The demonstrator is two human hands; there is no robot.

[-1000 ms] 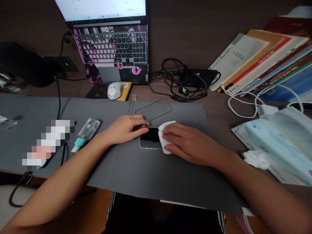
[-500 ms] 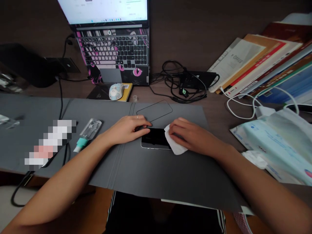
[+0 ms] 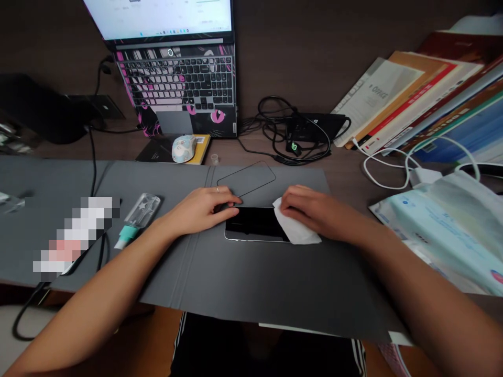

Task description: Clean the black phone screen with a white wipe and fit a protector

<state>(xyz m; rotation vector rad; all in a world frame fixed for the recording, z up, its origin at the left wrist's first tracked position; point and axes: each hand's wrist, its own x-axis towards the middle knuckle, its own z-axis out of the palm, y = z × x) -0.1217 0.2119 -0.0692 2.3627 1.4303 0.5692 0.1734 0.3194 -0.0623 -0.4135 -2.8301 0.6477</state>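
A smartphone with a dark, glossy screen lies flat and sideways on the grey desk mat. Its left end is gripped by my left hand, thumb at the near side and fingers at the far edge. Bunched in the fingers of my right hand is a white tissue, pressed on the phone's right end and covering it. Just beyond the phone lies a clear sheet with a thin black outline, shaped like a screen protector.
Left of my left forearm are a clear bottle with a teal neck and a blurred-out item. An open laptop, a mouse and black cables stand behind. Books and a tissue pack are at right.
My right hand has slid the tissue rightward along the screen, uncovering more of it. My left hand keeps its hold on the phone. The whole view has shifted slightly.
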